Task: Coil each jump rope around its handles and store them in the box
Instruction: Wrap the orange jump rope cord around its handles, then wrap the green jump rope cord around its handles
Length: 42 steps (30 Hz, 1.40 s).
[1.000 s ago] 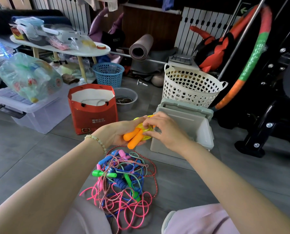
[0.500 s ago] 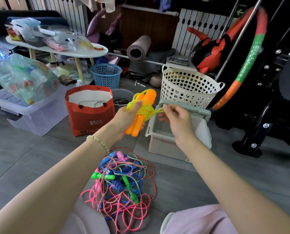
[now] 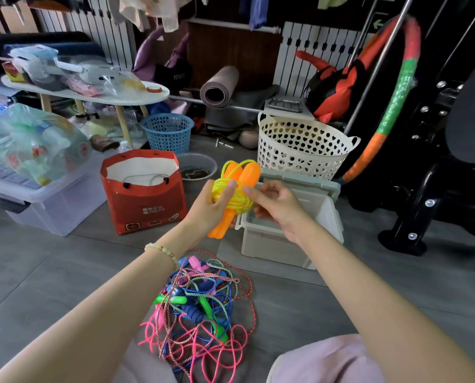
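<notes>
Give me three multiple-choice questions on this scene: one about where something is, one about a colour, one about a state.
1. The tangled rope pile lies: A) on the floor in front of the person; B) in the white basket; C) on the oval table.
2. The handles of the coiled rope in the left hand are: A) green; B) orange; C) blue.
3. The grey box is: A) shut; B) open, lid tipped back; C) upside down.

Answers:
1 A, the pile rests on the grey floor.
2 B, both handles sticking out of the yellow cord are orange.
3 B, its inside shows and the lid stands behind it.
</notes>
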{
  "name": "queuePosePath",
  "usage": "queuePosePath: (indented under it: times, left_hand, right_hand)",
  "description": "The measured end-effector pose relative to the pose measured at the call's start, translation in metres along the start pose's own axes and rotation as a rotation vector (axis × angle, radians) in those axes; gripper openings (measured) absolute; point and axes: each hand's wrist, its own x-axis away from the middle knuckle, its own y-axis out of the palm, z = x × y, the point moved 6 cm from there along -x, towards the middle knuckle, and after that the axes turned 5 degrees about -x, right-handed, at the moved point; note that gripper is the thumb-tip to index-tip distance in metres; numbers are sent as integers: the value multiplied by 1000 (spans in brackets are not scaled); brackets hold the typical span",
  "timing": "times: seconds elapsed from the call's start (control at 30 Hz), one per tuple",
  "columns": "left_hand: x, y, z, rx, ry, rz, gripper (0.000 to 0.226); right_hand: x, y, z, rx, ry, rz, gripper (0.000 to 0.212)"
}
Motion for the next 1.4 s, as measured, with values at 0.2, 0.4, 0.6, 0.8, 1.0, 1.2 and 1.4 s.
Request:
queuePosePath:
  times: [0.2, 0.4, 0.6, 0.8, 1.0, 1.2, 1.4]
  left_hand:
    - [-2, 18, -16, -145, -46, -120, 46]
    - [-14, 59, -33, -385, 39, -330, 29]
    - [-46, 107, -60, -318, -72, -403, 36]
    - [-76, 149, -170, -229, -431, -353, 54]
    - [-79, 172, -281, -471, -465, -360, 34]
    - [-82, 177, -344, -645, -425, -366, 28]
    - [-88, 172, -365, -749, -371, -351, 25]
  right_hand:
    - [-2, -19, 18, 72, 147, -102, 54]
    - [-12, -49, 37, 192, 222, -74, 36]
    - [-30, -107, 76, 141, 222, 69, 28]
    - [-30, -195, 178, -14, 341, 316, 26]
    - [-17, -264, 318, -115, 534, 587, 47]
    - [-38, -303, 387, -254, 554, 784, 44]
    - [-56, -317, 424, -200, 543, 745, 36]
